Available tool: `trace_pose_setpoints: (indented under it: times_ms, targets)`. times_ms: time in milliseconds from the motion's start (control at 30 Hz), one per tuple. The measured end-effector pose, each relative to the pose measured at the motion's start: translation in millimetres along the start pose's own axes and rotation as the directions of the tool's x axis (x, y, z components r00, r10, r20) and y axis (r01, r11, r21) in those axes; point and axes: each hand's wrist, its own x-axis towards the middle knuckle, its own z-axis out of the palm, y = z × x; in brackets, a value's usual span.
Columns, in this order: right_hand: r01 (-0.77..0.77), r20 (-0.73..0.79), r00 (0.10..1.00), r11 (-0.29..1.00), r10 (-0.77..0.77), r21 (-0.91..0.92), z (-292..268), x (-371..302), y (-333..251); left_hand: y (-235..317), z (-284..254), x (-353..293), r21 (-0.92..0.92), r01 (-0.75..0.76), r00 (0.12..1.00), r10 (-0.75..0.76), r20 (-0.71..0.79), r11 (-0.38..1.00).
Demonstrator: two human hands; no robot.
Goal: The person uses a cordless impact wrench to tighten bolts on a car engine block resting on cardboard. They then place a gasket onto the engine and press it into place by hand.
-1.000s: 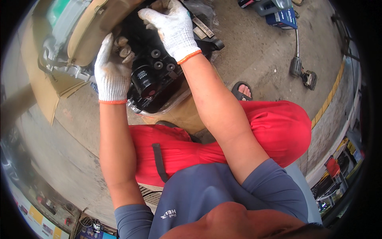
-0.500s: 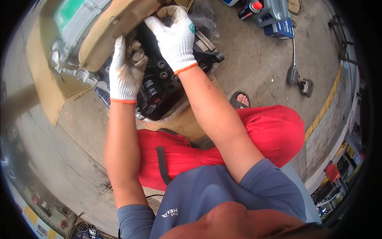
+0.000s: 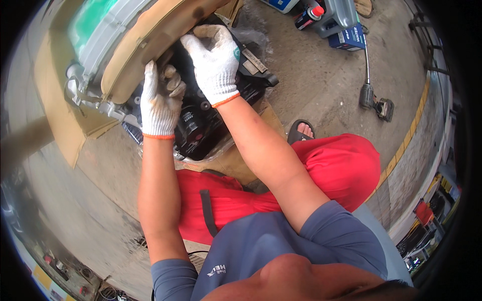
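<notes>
In a white knitted glove with an orange cuff, my left hand has its fingers curled and its thumb raised to the lower edge of a tan curved cover. My right hand, gloved the same way, bends its fingers at that cover's right part, thumb near the edge. What either hand grips is hidden. Below and between them sits a black engine assembly with a black cylinder like an oil filter. A grey housing with a green patch lies behind the cover.
Cardboard and clear plastic film surround the assembly. Farther right are a grey jug, a red-capped can, a blue box and a cordless tool with a long shaft. My sandalled foot is nearby.
The cover, the engine assembly and both hands appear lower in the picture, as the view has shifted. Both hands keep nearly the same place and curl at the cover's edge.
</notes>
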Motion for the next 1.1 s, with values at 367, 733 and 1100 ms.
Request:
trace_pose_setpoints:
  times_ms: [367,733,1100]
  targets:
    - [-0.292,0.067,0.956,0.914,0.285,0.281,2,-2,-11,-7,-1,15,-0.074,0.018,0.999,-0.016,0.028,0.997]
    - [-0.506,0.245,0.862,0.751,0.443,0.423,-1,3,-9,-10,5,15,-0.203,0.066,0.977,-0.021,0.213,0.977]
    - [-0.55,0.221,0.832,0.705,0.509,0.448,4,3,-24,-9,1,15,-0.198,0.054,0.984,-0.018,0.178,0.979]
